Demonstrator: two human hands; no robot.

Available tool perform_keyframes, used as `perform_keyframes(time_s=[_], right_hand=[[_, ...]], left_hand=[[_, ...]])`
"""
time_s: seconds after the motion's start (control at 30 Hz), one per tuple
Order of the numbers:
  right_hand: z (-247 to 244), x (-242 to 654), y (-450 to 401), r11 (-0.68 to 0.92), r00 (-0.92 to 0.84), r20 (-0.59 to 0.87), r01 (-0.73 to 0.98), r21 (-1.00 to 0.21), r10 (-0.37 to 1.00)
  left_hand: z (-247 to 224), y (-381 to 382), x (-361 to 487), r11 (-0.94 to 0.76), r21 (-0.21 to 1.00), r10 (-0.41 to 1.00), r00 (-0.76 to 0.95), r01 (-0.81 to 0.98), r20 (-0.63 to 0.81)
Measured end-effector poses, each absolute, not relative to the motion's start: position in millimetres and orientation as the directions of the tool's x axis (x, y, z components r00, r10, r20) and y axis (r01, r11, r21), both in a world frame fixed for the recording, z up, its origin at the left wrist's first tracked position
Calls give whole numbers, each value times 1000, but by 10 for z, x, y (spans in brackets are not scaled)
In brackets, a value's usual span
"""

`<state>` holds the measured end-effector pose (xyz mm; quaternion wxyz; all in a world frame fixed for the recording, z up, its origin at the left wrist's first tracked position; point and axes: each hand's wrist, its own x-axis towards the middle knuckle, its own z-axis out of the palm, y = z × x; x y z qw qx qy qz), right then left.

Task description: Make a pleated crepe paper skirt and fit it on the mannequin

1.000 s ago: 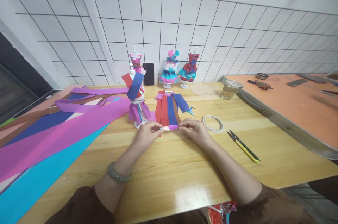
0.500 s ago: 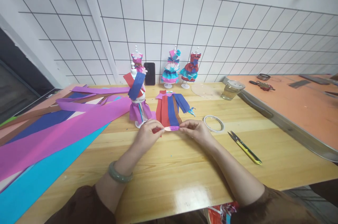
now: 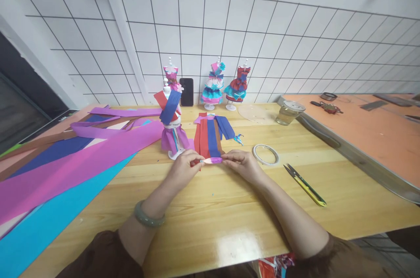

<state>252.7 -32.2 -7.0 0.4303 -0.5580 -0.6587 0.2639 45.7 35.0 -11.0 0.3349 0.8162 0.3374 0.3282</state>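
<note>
Between my hands stretches a small gathered piece of crepe paper (image 3: 212,161), pale pink at one end and purple at the other. My left hand (image 3: 187,165) pinches its left tip, and my right hand (image 3: 241,163) pinches the right tip. Just beyond lie cut paper strips (image 3: 210,136) in red, blue and brown, with pink at the top. Left of them stands a small white dress form (image 3: 171,116) wearing crossed red and blue bands and a purple skirt. A small blue twisted paper piece (image 3: 239,139) sits past my right hand.
Dressed mini forms (image 3: 212,90) and a phone (image 3: 187,92) stand along the tiled wall. Long crepe paper sheets (image 3: 82,160) cover the left side. To the right are a tape roll (image 3: 277,158), thread snips (image 3: 305,185), a lidded cup (image 3: 289,112) and an orange surface (image 3: 361,133).
Both hands keep their pinch on the crepe paper piece. My right hand has shifted very slightly left and down; the rest of the scene looks the same.
</note>
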Motion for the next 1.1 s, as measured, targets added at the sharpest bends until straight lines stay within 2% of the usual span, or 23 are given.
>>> perform_keyframes(time_s=[0.17, 0.33, 0.53, 0.73, 0.93, 1.1], right_hand=[[-74, 2523, -329, 188, 23, 232, 511, -839, 972], [-53, 2507, -344, 131, 42, 162, 403, -906, 986], [-16, 2498, -371, 15, 26, 23, 271, -962, 999], [-8, 2494, -365, -18, 67, -4, 198, -980, 998], [24, 2500, -363, -31, 47, -19, 263, -964, 999], [-4, 2507, -366, -8, 66, 13, 307, -952, 998]], left_hand=[[-145, 358, 454, -498, 803, 806, 515, 327, 290], [-230, 390, 475, -277, 945, 839, 523, 173, 151], [-208, 386, 470, -391, 893, 830, 505, 223, 237], [-209, 366, 453, -301, 929, 829, 541, 214, 143], [-295, 411, 488, -188, 972, 854, 511, 140, 92], [-280, 418, 481, -200, 965, 846, 526, 167, 84]])
